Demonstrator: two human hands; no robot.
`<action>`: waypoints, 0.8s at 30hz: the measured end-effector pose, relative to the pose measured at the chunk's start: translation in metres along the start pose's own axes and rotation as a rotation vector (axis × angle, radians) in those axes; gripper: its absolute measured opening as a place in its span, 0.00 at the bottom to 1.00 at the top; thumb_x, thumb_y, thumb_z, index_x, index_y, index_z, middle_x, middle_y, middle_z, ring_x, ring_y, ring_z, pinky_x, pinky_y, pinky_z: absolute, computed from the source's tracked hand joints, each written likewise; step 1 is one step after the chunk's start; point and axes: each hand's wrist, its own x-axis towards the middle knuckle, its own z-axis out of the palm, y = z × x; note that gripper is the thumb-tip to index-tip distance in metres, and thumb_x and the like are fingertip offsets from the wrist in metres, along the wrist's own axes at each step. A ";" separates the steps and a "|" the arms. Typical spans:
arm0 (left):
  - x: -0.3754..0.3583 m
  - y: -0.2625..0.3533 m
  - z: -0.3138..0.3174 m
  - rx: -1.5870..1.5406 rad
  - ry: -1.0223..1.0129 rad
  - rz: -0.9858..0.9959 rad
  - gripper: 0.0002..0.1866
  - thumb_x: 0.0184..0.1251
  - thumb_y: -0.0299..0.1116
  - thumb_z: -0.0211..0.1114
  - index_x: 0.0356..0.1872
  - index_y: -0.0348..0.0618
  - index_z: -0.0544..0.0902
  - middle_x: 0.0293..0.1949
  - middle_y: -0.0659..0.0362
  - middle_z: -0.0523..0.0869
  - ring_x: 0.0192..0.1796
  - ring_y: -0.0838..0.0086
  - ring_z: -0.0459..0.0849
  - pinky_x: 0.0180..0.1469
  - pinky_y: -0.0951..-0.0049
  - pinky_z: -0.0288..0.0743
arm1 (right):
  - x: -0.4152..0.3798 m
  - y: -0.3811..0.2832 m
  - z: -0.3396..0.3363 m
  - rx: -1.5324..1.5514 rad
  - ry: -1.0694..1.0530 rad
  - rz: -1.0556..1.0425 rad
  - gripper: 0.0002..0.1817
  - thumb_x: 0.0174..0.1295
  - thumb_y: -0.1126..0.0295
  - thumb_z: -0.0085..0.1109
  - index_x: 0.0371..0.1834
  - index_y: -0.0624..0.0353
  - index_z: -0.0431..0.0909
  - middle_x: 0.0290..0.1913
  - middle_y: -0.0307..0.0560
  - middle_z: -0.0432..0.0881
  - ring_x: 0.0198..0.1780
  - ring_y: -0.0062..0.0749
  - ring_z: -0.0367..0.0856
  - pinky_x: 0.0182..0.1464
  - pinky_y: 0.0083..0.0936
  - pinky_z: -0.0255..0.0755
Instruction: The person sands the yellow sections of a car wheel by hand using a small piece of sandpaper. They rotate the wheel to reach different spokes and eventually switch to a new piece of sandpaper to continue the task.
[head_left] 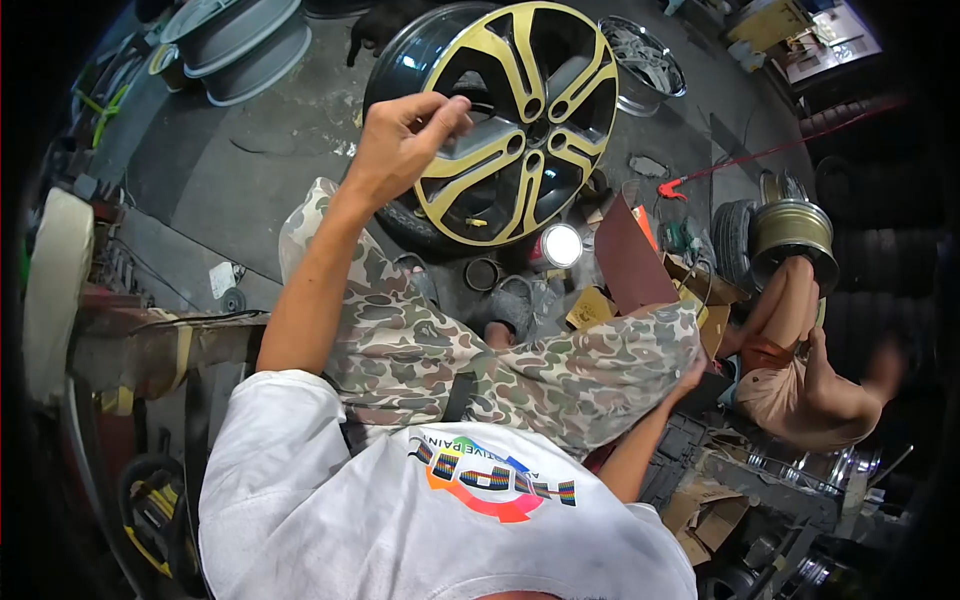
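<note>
A large black alloy wheel (525,190) with yellow-gold spoke faces stands tilted in front of my knees, leaning on a dark tyre beneath it. My left hand (410,140) is raised before the wheel's left side. Its fingers are curled in with the thumb near them, and whatever they may hold is too small to make out. Beside my right knee is my right hand (688,378), low by a cardboard box (714,325); its fingers are mostly hidden. A brown-red sheet (628,255) stands up out of the clutter between the wheel and that box.
An open can (562,246) with bright white inside and a small dark cup (481,274) sit near my feet. At right, a co-worker (810,390) sits by a gold rim (792,232). A red air hose (740,158) crosses the floor. Grey rims (245,50) stand back left.
</note>
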 end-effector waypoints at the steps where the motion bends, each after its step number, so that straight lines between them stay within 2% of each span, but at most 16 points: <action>1: 0.001 -0.004 -0.003 -0.001 0.039 0.017 0.17 0.82 0.38 0.63 0.40 0.34 0.90 0.34 0.62 0.91 0.37 0.81 0.86 0.43 0.79 0.81 | 0.010 -0.031 0.003 -0.105 0.010 0.042 0.16 0.70 0.75 0.62 0.59 0.68 0.79 0.41 0.47 0.87 0.34 0.28 0.84 0.36 0.24 0.77; 2: 0.001 -0.009 -0.007 -0.003 0.078 0.034 0.17 0.82 0.39 0.63 0.40 0.34 0.90 0.34 0.62 0.91 0.37 0.82 0.86 0.43 0.80 0.80 | 0.021 -0.065 0.008 -0.211 0.020 0.083 0.18 0.72 0.75 0.61 0.63 0.68 0.78 0.40 0.47 0.87 0.34 0.25 0.84 0.36 0.21 0.77; 4: 0.003 -0.013 -0.018 -0.038 0.128 0.009 0.16 0.82 0.39 0.63 0.40 0.35 0.90 0.34 0.62 0.90 0.37 0.82 0.86 0.42 0.80 0.79 | 0.051 -0.066 0.010 0.037 -0.070 0.213 0.17 0.75 0.71 0.61 0.62 0.69 0.78 0.49 0.51 0.87 0.43 0.29 0.88 0.46 0.25 0.84; 5: 0.003 -0.018 -0.023 -0.036 0.176 0.007 0.16 0.82 0.39 0.62 0.40 0.35 0.90 0.34 0.61 0.90 0.37 0.82 0.85 0.42 0.80 0.79 | 0.055 -0.086 0.036 0.055 -0.048 0.181 0.17 0.73 0.75 0.61 0.63 0.69 0.77 0.41 0.48 0.86 0.35 0.25 0.85 0.36 0.20 0.78; 6: 0.002 -0.021 -0.026 -0.033 0.219 -0.002 0.17 0.82 0.39 0.62 0.40 0.35 0.90 0.33 0.61 0.90 0.36 0.82 0.85 0.41 0.80 0.79 | 0.059 -0.100 0.059 0.050 -0.063 0.188 0.17 0.73 0.75 0.61 0.63 0.69 0.77 0.41 0.48 0.86 0.35 0.25 0.85 0.36 0.20 0.78; 10: 0.004 -0.030 -0.038 0.033 0.310 -0.058 0.19 0.83 0.40 0.61 0.36 0.33 0.88 0.31 0.60 0.88 0.33 0.81 0.83 0.39 0.79 0.77 | 0.052 -0.126 0.159 -0.032 -0.375 -0.089 0.12 0.73 0.74 0.65 0.54 0.68 0.77 0.44 0.49 0.86 0.37 0.28 0.88 0.39 0.21 0.81; 11: 0.004 -0.028 -0.036 -0.014 0.363 -0.123 0.19 0.82 0.40 0.62 0.34 0.34 0.87 0.26 0.63 0.84 0.30 0.83 0.80 0.36 0.81 0.74 | 0.043 -0.131 0.186 0.012 -0.470 -0.024 0.11 0.73 0.74 0.65 0.53 0.67 0.77 0.44 0.49 0.86 0.38 0.27 0.88 0.39 0.21 0.82; 14: 0.002 -0.028 -0.039 0.034 0.341 -0.155 0.19 0.83 0.40 0.61 0.34 0.33 0.85 0.25 0.63 0.82 0.29 0.83 0.79 0.36 0.81 0.73 | 0.015 -0.126 0.243 0.016 -0.765 0.107 0.09 0.72 0.73 0.66 0.47 0.65 0.78 0.41 0.45 0.86 0.37 0.25 0.88 0.40 0.21 0.82; 16: 0.001 -0.029 -0.036 0.077 0.311 -0.167 0.19 0.84 0.40 0.60 0.35 0.33 0.84 0.25 0.63 0.81 0.28 0.84 0.78 0.33 0.81 0.72 | -0.003 -0.139 0.264 -0.127 -0.910 0.171 0.09 0.71 0.71 0.68 0.43 0.64 0.79 0.36 0.45 0.86 0.33 0.22 0.84 0.37 0.21 0.79; 17: 0.000 -0.030 -0.035 0.086 0.292 -0.124 0.19 0.85 0.39 0.59 0.35 0.33 0.83 0.26 0.62 0.81 0.28 0.84 0.78 0.32 0.81 0.71 | -0.007 -0.136 0.268 -0.199 -0.971 0.094 0.10 0.70 0.69 0.68 0.40 0.64 0.78 0.31 0.47 0.84 0.30 0.22 0.80 0.34 0.23 0.75; 20: 0.004 -0.025 -0.029 0.125 0.278 -0.077 0.20 0.85 0.41 0.58 0.34 0.34 0.80 0.26 0.62 0.80 0.27 0.84 0.77 0.29 0.81 0.69 | -0.007 -0.135 0.277 -0.220 -1.037 0.061 0.11 0.69 0.68 0.68 0.41 0.63 0.78 0.28 0.48 0.83 0.28 0.23 0.78 0.32 0.26 0.72; 21: 0.007 -0.025 -0.029 0.115 0.246 -0.032 0.21 0.84 0.43 0.59 0.33 0.35 0.79 0.26 0.62 0.80 0.27 0.84 0.77 0.29 0.82 0.68 | -0.006 -0.136 0.282 -0.252 -1.050 0.153 0.11 0.70 0.68 0.68 0.40 0.63 0.77 0.26 0.48 0.81 0.27 0.26 0.78 0.33 0.27 0.73; 23: 0.012 -0.022 -0.026 0.088 0.206 0.006 0.24 0.81 0.48 0.62 0.31 0.36 0.78 0.25 0.63 0.78 0.26 0.84 0.75 0.28 0.82 0.65 | -0.002 -0.124 0.287 -0.271 -1.076 0.178 0.11 0.70 0.68 0.67 0.40 0.64 0.77 0.25 0.48 0.81 0.26 0.28 0.78 0.32 0.28 0.73; 24: 0.013 -0.023 -0.027 0.092 0.177 0.023 0.22 0.77 0.46 0.66 0.31 0.35 0.77 0.25 0.63 0.76 0.26 0.83 0.72 0.28 0.80 0.62 | 0.000 -0.120 0.290 -0.306 -1.084 0.186 0.11 0.71 0.68 0.66 0.39 0.64 0.76 0.24 0.47 0.80 0.25 0.30 0.77 0.32 0.28 0.73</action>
